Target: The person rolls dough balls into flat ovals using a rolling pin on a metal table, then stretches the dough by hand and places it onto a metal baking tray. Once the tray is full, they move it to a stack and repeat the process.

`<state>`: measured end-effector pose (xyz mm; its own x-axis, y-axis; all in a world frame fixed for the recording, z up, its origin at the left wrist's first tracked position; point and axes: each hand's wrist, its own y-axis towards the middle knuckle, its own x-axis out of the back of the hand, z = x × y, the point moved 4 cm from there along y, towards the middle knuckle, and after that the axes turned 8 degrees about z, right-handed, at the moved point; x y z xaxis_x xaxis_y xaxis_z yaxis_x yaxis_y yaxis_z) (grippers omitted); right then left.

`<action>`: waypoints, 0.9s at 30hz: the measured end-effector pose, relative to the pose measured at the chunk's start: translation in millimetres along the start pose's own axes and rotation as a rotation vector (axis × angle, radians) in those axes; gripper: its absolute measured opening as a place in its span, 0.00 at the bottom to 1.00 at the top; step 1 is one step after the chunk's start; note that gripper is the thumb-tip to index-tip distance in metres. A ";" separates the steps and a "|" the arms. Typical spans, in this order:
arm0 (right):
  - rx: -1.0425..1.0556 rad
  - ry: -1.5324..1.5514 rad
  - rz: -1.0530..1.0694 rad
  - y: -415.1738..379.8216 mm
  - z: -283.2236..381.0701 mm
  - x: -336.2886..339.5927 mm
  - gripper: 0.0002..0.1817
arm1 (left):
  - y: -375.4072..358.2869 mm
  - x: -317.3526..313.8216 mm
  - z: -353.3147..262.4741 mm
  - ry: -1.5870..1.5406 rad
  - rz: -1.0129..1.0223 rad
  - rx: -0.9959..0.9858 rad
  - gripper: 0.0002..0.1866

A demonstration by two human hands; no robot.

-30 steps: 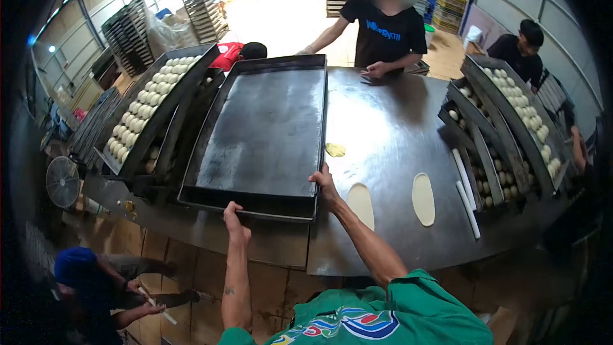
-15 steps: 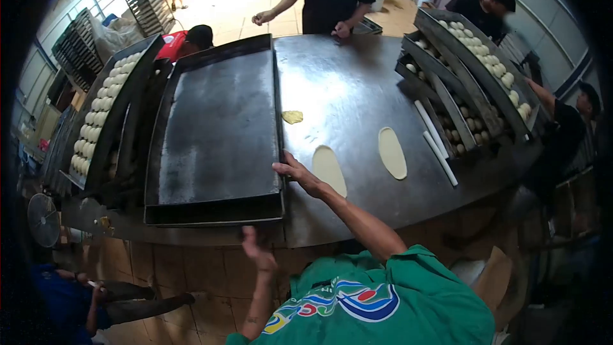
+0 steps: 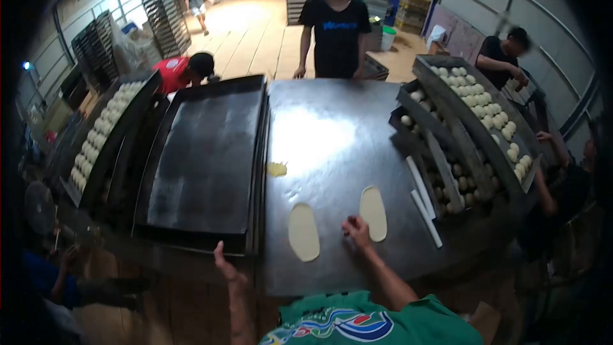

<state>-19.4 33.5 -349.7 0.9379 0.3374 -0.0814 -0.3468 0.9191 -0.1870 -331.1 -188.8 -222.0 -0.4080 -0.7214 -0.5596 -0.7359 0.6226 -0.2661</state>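
Note:
Two flat oval dough pieces lie on the metal table [image 3: 332, 147]: a left dough piece [image 3: 303, 231] and a right dough piece [image 3: 373, 213]. Over the table, just left of the right dough piece, is my right hand [image 3: 357, 230], its fingers curled; whatever they may hold is too small to make out. My left hand [image 3: 230, 268] is raised at the front edge of the empty black tray [image 3: 201, 160], fingers apart and nothing in them. A small yellow lump [image 3: 276, 168] sits beside the tray's right side.
Stacked trays of dough balls stand at the left [image 3: 105, 131] and right [image 3: 479, 102]. Two white rods [image 3: 424, 217] lie near the right stack. A person in black [image 3: 335, 32] stands across the table; other people are at both sides.
My right hand has left the tray's right side and moved right, beside the right dough piece. My left hand has shifted left. The view has tilted up.

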 end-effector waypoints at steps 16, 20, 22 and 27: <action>0.576 -0.865 0.412 100.1 14.0 -93.1 0.24 | 83.5 -66.8 160.8 1.473 0.355 -0.596 0.25; 0.582 -0.985 0.538 102.5 26.1 -105.5 0.23 | 98.0 -91.8 166.1 1.574 0.491 -0.787 0.16; 0.722 -0.878 0.534 100.8 28.7 -104.2 0.20 | 101.3 -95.0 164.3 1.539 0.546 -0.714 0.15; 0.428 -0.663 0.678 104.0 26.5 -102.5 0.18 | 101.1 -93.2 158.5 1.083 0.660 -0.113 0.11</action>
<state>-151.2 99.9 -334.9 0.4110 0.7355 0.5386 -0.8919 0.4467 0.0706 -281.8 -10.5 -321.1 -0.9042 -0.1972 0.3790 -0.2460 0.9656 -0.0846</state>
